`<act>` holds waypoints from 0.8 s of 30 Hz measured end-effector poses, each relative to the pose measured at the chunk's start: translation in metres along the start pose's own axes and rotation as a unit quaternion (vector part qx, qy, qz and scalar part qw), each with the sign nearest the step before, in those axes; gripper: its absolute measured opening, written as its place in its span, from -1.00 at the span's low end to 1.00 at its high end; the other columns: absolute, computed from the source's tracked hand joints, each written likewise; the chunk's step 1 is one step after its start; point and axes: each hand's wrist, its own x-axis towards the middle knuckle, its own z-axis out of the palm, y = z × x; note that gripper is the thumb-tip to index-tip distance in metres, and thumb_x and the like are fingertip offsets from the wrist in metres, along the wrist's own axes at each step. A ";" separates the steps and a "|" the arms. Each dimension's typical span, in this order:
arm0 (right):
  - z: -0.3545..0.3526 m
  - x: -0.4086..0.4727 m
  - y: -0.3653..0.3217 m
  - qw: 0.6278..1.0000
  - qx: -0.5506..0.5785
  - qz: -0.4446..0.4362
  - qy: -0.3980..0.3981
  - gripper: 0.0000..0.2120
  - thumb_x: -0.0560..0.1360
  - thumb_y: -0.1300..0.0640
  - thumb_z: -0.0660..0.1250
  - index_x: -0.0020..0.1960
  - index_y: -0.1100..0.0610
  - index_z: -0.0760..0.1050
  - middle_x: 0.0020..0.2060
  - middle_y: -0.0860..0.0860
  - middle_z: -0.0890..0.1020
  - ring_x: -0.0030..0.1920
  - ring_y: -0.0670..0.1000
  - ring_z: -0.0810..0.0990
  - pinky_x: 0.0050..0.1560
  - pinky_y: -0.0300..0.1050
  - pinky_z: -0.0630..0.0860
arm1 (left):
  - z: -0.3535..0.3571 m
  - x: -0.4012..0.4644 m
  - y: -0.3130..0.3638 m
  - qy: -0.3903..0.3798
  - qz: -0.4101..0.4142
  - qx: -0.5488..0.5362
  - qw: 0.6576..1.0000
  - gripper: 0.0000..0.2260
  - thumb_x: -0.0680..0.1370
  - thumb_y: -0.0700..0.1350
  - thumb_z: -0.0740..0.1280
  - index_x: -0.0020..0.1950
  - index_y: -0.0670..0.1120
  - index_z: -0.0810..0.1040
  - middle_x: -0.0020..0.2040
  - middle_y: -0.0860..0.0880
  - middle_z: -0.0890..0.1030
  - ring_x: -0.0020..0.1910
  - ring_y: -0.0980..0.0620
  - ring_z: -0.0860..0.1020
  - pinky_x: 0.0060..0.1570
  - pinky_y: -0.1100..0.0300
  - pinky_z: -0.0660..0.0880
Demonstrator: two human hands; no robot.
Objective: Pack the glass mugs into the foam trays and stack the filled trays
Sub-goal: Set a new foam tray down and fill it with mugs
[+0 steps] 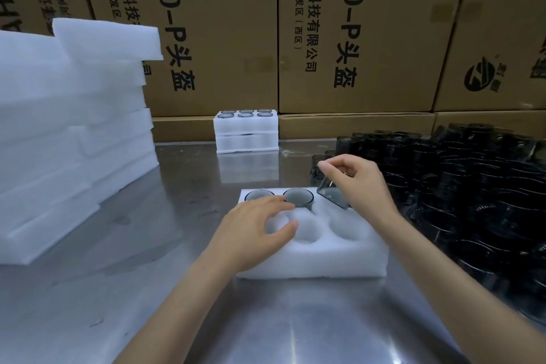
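We stand at a steel bench whose far edge meets a wall of large cardboard cartons printed with black characters. On our left, a tall, uneven pile of empty foam trays takes up much of the bench. On the right lies a dense heap of dark glass mugs, reaching from the far cartons toward the near edge.

At the far middle, against the cartons, two filled trays sit stacked one on the other; the top one shows six mug rims in two rows of three.

Directly before us lies the open foam tray with six round pockets. Its far row holds two mugs upright, in the left and middle pockets; the three near pockets hold nothing.

Our right hand pinches a third mug from above, fingers curled around its upper part. That mug is tilted, its base angled down over the far right pocket; we cannot tell whether it touches the foam. Our left hand rests on the tray's left side with fingers relaxed and spread, fingertips next to the middle mug, the thumb reaching across the near left pocket. The two hands are apart, one at each side of the tray.
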 end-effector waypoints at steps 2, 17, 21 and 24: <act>0.000 -0.001 -0.002 0.997 -0.041 0.005 -0.058 -0.85 0.52 0.05 0.31 0.04 -0.02 0.63 -0.12 -0.10 0.64 -0.06 -0.10 0.56 -0.05 -0.21 0.45 | 0.000 0.000 0.000 -0.001 0.001 0.000 1.000 -0.53 0.42 0.30 0.08 0.28 0.26 0.46 0.35 0.34 0.38 0.32 0.32 0.30 0.13 0.36 0.22; -0.009 0.004 0.026 0.991 -0.111 -0.040 -0.071 -0.54 0.43 0.10 0.46 0.30 -0.09 0.48 0.19 -0.10 0.44 0.23 -0.10 0.42 0.21 -0.26 0.29 | -0.001 -0.001 0.000 -0.014 -0.004 0.009 1.000 -0.55 0.44 0.28 0.10 0.30 0.27 0.43 0.38 0.31 0.36 0.37 0.27 0.28 0.28 0.25 0.24; -0.010 0.002 0.029 0.978 -0.190 -0.039 -0.077 -0.56 0.42 -0.04 0.44 0.28 -0.20 0.47 0.12 -0.20 0.42 0.12 -0.17 0.42 0.16 -0.17 0.34 | 0.000 -0.001 -0.001 0.000 -0.009 0.009 1.000 -0.66 0.50 0.20 0.19 0.27 0.27 0.45 0.35 0.33 0.38 0.34 0.28 0.31 0.19 0.28 0.26; -0.013 0.001 0.029 0.973 -0.216 -0.025 -0.080 -0.56 0.42 -0.11 0.42 0.28 -0.24 0.45 0.10 -0.18 0.42 0.03 -0.16 0.41 0.05 -0.19 0.31 | 0.000 0.000 0.001 0.004 -0.013 0.014 1.000 -0.69 0.50 0.19 0.18 0.23 0.28 0.46 0.32 0.37 0.39 0.27 0.33 0.31 0.07 0.33 0.23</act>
